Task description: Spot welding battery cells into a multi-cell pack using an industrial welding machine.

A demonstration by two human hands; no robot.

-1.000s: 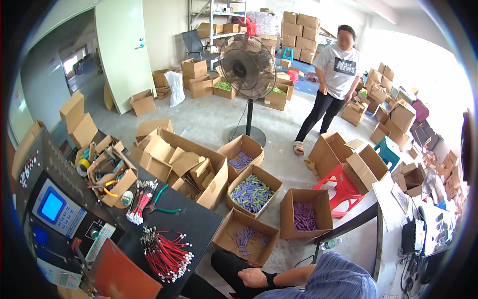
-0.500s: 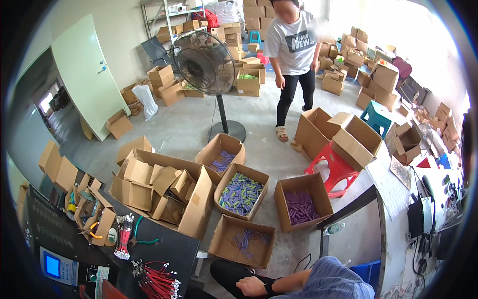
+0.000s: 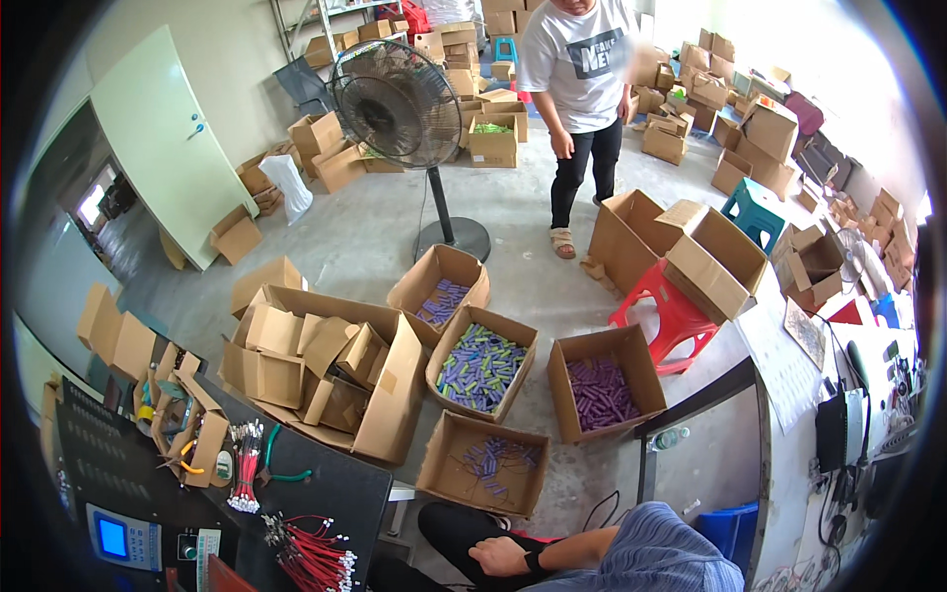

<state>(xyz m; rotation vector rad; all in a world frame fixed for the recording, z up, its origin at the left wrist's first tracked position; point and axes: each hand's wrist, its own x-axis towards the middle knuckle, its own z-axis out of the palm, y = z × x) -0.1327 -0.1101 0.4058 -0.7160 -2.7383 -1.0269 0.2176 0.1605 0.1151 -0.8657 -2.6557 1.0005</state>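
My right hand (image 3: 499,556), with a dark band at the wrist, rests on my black-trousered leg (image 3: 449,528). Its fingers look loosely curled, and nothing shows in them. My left hand is out of view. Just beyond the leg is an open cardboard box (image 3: 429,481) holding a few purple cylindrical cells (image 3: 490,458). Behind it, another box holds mixed purple and green cells (image 3: 483,367). A box of darker purple cells (image 3: 600,393) stands to the right, and one with purple cells (image 3: 443,300) farther back.
On the dark bench at left lie red wire leads (image 3: 306,553), green-handled pliers (image 3: 288,478) and a device with a blue screen (image 3: 113,536). A large carton (image 3: 395,395) holds smaller boxes. A person (image 3: 582,89) stands beyond, near a fan (image 3: 395,104) and red stool (image 3: 656,311).
The view has shifted slightly, so most of the scene sits a little higher in the picture. My right hand stays on my leg, and the other person remains standing.
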